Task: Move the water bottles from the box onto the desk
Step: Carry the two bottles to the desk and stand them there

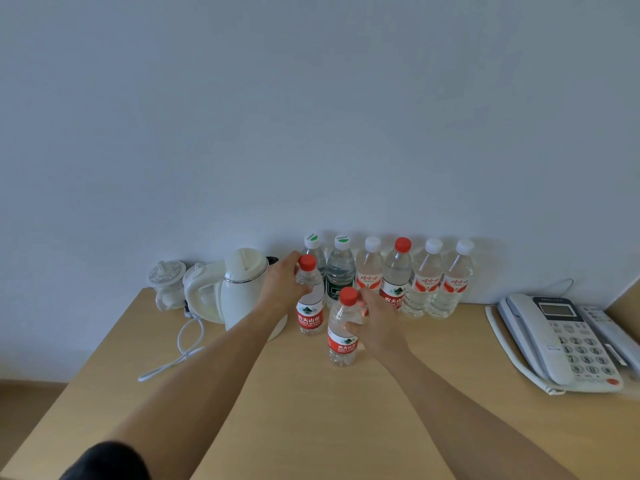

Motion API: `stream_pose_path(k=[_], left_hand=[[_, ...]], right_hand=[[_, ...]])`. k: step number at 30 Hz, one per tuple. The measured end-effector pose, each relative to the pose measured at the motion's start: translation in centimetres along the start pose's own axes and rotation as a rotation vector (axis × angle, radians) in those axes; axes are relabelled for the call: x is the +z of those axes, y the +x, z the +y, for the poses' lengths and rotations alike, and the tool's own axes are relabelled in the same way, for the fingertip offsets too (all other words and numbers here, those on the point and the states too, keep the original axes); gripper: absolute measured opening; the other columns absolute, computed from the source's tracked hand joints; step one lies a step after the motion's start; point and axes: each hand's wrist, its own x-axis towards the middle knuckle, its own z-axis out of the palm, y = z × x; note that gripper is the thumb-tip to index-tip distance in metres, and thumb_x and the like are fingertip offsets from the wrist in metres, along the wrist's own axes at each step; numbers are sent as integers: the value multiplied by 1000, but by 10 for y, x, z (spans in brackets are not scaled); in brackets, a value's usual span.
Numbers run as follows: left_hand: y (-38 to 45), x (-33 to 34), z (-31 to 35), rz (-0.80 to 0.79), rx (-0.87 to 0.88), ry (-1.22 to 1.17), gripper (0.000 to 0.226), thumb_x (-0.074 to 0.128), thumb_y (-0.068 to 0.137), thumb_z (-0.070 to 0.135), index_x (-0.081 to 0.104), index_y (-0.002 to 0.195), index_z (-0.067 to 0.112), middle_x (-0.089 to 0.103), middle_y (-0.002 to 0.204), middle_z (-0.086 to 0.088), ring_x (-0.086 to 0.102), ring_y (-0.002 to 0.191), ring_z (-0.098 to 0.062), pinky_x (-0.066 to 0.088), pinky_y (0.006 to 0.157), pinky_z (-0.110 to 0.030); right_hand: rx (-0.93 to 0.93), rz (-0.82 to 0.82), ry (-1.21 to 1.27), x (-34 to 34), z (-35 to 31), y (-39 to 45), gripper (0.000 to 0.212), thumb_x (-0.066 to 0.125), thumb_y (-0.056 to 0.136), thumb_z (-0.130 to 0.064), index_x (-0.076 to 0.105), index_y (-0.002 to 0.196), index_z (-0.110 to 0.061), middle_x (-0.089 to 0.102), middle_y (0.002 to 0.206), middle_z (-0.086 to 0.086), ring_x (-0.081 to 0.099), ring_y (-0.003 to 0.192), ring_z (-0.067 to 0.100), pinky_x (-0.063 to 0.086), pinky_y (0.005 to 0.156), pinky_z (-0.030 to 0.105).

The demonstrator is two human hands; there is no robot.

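Two red-capped water bottles stand upright on the wooden desk. My left hand grips the left bottle at its upper body. My right hand grips the nearer bottle from its right side. Behind them, several more bottles stand in a row against the wall: two green-labelled ones, white-capped ones and one red-capped. No box is in view.
A white electric kettle with its cord stands left of my left hand, with a second kettle and a small ceramic pot beyond. A grey desk telephone sits at the right.
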Motion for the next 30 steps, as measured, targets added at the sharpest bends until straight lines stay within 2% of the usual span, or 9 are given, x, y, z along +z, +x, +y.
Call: stream_pose_path(k=[5, 10, 15, 19, 25, 30], left_hand=[[0, -1, -4, -21, -12, 4, 52, 82, 74, 7, 56, 117, 15, 65, 98, 0, 58, 87, -16, 39, 69, -23], [1, 1, -4, -16, -33, 17, 52, 83, 75, 9, 55, 119, 14, 68, 105, -4, 61, 94, -21, 46, 76, -30], [2, 4, -5, -7, -45, 25, 54, 85, 74, 11, 55, 119, 16, 68, 105, -2, 61, 96, -21, 41, 75, -28], [3, 3, -5, -5, -45, 26, 53, 85, 74, 10, 56, 118, 15, 69, 101, -3, 59, 90, -20, 41, 73, -28], [5, 4, -7, 0, -45, 41, 53, 86, 72, 12, 57, 117, 15, 67, 97, -1, 54, 84, -17, 40, 70, -27], [7, 6, -9, 8, -37, 53, 52, 86, 72, 14, 58, 116, 16, 64, 95, 3, 52, 83, -15, 37, 66, -22]], right_hand=[[-9, 12, -20, 0, 0, 2, 47, 82, 76, -18, 60, 118, -20, 61, 103, -8, 54, 94, 11, 38, 79, 24], [9, 11, -29, 0, -5, 13, 43, 81, 78, -15, 59, 115, -20, 54, 100, -14, 55, 99, 12, 38, 79, 26], [30, 18, -25, 4, -9, 34, 37, 78, 80, -9, 59, 112, -15, 58, 101, -7, 57, 103, 19, 40, 81, 28], [26, 35, -60, 10, -10, 45, 34, 78, 79, -10, 59, 108, -11, 63, 102, 6, 58, 98, 24, 46, 83, 36], [23, 88, -46, 19, -8, 51, 37, 80, 78, -11, 62, 110, -10, 63, 100, 8, 58, 96, 26, 47, 84, 42], [36, 129, -34, 22, -5, 53, 39, 82, 76, -12, 61, 109, -11, 60, 96, 6, 57, 90, 24, 40, 74, 32]])
